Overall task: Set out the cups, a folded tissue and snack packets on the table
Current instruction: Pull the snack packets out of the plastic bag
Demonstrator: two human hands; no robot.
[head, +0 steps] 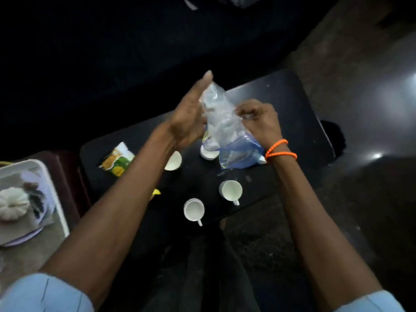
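Fingers (244, 113) of the right hand (258, 122) are curled tight, pinching one edge of a clear plastic bag (219, 122) that holds white, crumpled tissue. The left hand (189, 122) lies against the bag's other side with fingers straight and thumb raised, seemingly steadying the limp film so the opening can be worked; whether it grips the bag cannot be told. The bag's lower part is bluish and slack, sagging toward the table (292, 104), a dark, matte, round-cornered top. An orange cord bracelet (280, 150) circles the right wrist.

Below the bag, four white cups stand mouth up: one (231, 190) at 5 o'clock of the bag and another (194, 209) at 6 o'clock, both with handles, and two (173, 161) (209, 154) partly hidden by the hands. A glossy green-and-yellow snack packet (117, 162) lies flat at 8 o'clock. Far at 8 o'clock, a pale tray (56, 188) carries blurred items. The tissue seems not yet set out.
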